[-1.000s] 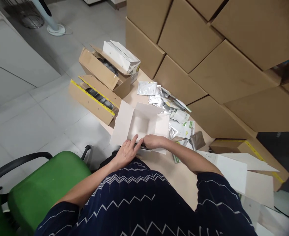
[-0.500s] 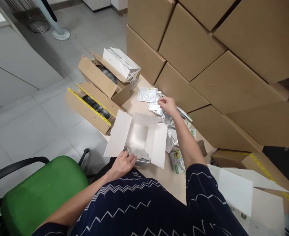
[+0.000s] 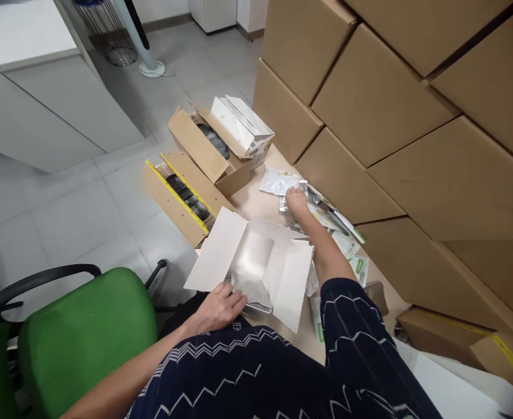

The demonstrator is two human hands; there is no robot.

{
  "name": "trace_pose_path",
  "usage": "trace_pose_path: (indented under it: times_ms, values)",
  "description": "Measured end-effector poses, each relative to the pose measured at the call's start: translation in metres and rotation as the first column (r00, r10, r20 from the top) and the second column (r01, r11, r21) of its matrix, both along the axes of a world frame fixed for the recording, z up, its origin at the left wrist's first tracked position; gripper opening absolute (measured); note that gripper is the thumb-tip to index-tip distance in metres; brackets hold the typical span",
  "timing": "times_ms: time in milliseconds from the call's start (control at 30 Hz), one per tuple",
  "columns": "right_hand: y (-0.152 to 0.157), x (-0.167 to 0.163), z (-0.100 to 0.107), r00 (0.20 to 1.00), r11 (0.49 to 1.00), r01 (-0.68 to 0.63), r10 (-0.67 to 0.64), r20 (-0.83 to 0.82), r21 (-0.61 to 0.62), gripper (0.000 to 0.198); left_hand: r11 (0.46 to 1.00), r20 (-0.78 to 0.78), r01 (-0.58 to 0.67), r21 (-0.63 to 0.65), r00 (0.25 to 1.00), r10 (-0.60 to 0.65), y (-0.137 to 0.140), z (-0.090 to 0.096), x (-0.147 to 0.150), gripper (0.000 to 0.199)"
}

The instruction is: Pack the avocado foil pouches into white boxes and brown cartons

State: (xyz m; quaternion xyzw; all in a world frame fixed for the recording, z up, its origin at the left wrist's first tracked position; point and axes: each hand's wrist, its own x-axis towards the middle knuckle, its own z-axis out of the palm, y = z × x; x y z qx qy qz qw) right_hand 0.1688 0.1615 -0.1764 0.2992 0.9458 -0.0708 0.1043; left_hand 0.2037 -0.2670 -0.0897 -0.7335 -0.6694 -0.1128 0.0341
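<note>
An open white cardboard box stands in front of me with its flaps spread. At its near end lies a silvery pouch. My left hand is closed over the box's near left edge, fingertips beside that pouch. Farther out, my right hand reaches over a loose pile of pouches, its fingers curled down on a silver pouch. Another silver pouch lies flat just left of those fingers. Several green-and-white pouches are partly hidden behind my right forearm.
Two open brown cartons with dark contents stand to the left, a white carton behind them. Stacked brown boxes wall off the right side. A green chair is at my left. More opened cartons lie at lower right.
The view has swung, so most things sit farther right or lower. My right hand has come down onto the pouches, its fingers lower among them. My left hand stays on the box edge.
</note>
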Motion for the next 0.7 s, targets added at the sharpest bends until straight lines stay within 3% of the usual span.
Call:
trace_pose_path:
  times_ms: [233,300,400,467,533,700]
  values:
    - [-0.034,0.054,0.044,0.94,0.99,0.102,-0.129,-0.315,-0.101,0.044,1.0,0.002,0.017,-0.011,1.0,-0.017,0.0,-0.009,-0.001,0.02]
    - [-0.04,0.079,0.058,0.856,0.969,0.163,-0.232,-0.463,-0.184,0.04,0.998,-0.001,0.021,-0.056,1.0,-0.021,0.0,-0.008,-0.003,0.022]
    - [-0.051,0.122,0.072,0.655,0.907,0.261,-0.417,-0.63,-0.33,0.032,0.988,0.015,0.036,-0.151,0.999,-0.034,0.001,-0.003,-0.005,0.025]
    - [-0.06,0.151,0.074,0.515,0.837,0.33,-0.548,-0.659,-0.437,0.033,0.977,0.037,0.048,-0.21,0.998,-0.042,0.002,0.001,-0.007,0.026]
    - [-0.073,0.178,0.067,0.372,0.727,0.371,-0.686,-0.626,-0.577,0.038,0.967,0.057,0.058,-0.248,0.997,-0.045,0.003,0.006,-0.009,0.028]
    - [-0.123,0.237,0.029,0.062,0.363,0.402,-0.927,-0.371,-0.84,0.049,0.957,0.088,0.077,-0.279,0.995,-0.054,0.004,0.011,-0.011,0.033]
